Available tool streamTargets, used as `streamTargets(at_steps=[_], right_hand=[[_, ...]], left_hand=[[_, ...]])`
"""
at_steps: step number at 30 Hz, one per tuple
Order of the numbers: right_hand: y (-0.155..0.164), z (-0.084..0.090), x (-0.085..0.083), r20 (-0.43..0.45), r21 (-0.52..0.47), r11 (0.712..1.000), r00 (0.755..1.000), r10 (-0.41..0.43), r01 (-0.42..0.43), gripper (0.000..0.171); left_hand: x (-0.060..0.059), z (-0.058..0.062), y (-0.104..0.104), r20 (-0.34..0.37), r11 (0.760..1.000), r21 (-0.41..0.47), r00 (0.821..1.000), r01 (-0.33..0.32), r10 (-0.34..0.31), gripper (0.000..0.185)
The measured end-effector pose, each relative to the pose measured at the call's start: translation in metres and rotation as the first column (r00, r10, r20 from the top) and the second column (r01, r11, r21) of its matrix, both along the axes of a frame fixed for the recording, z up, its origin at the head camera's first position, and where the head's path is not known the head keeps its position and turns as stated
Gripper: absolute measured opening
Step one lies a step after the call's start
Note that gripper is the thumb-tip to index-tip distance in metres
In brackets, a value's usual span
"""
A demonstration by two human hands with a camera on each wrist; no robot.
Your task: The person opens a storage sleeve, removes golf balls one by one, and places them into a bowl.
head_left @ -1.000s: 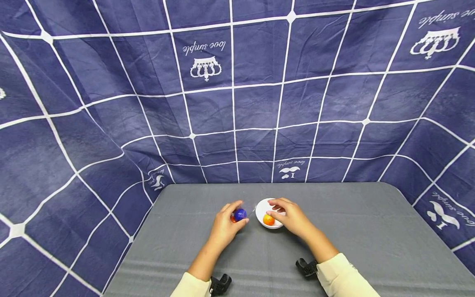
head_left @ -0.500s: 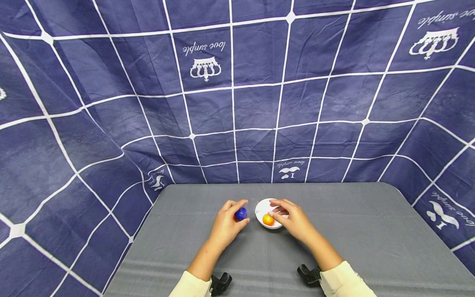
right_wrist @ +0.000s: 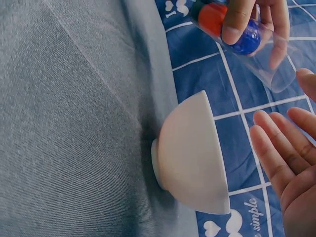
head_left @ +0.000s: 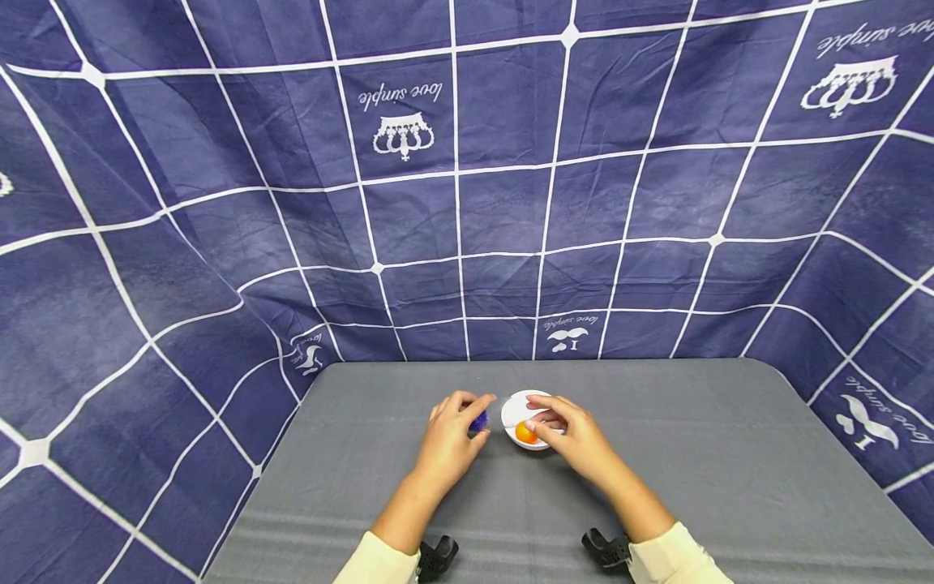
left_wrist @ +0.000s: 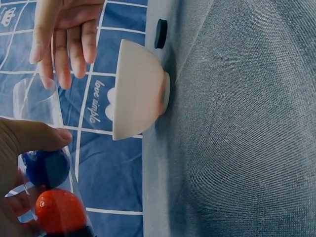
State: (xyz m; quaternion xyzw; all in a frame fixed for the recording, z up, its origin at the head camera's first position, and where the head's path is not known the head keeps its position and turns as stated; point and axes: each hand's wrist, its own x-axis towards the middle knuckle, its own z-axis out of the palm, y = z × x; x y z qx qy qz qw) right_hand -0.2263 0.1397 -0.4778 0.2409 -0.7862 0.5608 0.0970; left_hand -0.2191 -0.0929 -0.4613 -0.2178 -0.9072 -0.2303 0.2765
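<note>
My left hand [head_left: 447, 442] grips a clear tube [left_wrist: 69, 116], tilted with its mouth toward the white bowl [head_left: 513, 412]. Inside the tube are a blue ball [left_wrist: 47, 168] and, deeper in, a red ball [left_wrist: 60, 211]. A dark base shows at its lower end. The tube's mouth is above the bowl's rim level and close to my right fingers. My right hand [head_left: 576, 438] hovers over the bowl's right side, fingers loosely extended and holding nothing. An orange ball [head_left: 525, 433] sits in the bowl; the wrist views show only the bowl's outside.
The bowl stands on a grey cloth-covered table [head_left: 350, 470]. A small dark disc [left_wrist: 161, 33] lies beyond the bowl in the left wrist view. Blue checked cloth [head_left: 503, 211] hangs behind and at both sides. Black wrist mounts [head_left: 438, 558] sit by both sleeves.
My left hand has shifted slightly right toward the bowl and turned, tipping the tube over; its fingers now cover more of the blue ball. My right hand has barely moved.
</note>
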Motion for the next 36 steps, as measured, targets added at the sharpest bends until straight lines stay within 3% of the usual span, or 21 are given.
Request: streamTargets(at_steps=[8,17,36], right_hand=[[-0.003,-0.003,0.004,0.023,-0.032,0.999,0.999,0.03,-0.03,0.043],[-0.014,-0.009,0.007,0.02,-0.096,0.993,0.998,0.064,-0.062,0.045],[-0.019,-0.014,0.01,0.151,-0.175,0.983,0.985,0.086,-0.058,0.047]], left_hand=[[-0.001,-0.001,0.002,-0.108,0.994,-0.112,0.994,-0.003,-0.01,0.054],[-0.004,-0.004,0.002,-0.207,0.99,-0.142,0.978,-0.001,-0.029,0.054],[0.001,0.002,0.004,-0.211,0.971,-0.237,0.977,-0.032,-0.019,0.058]])
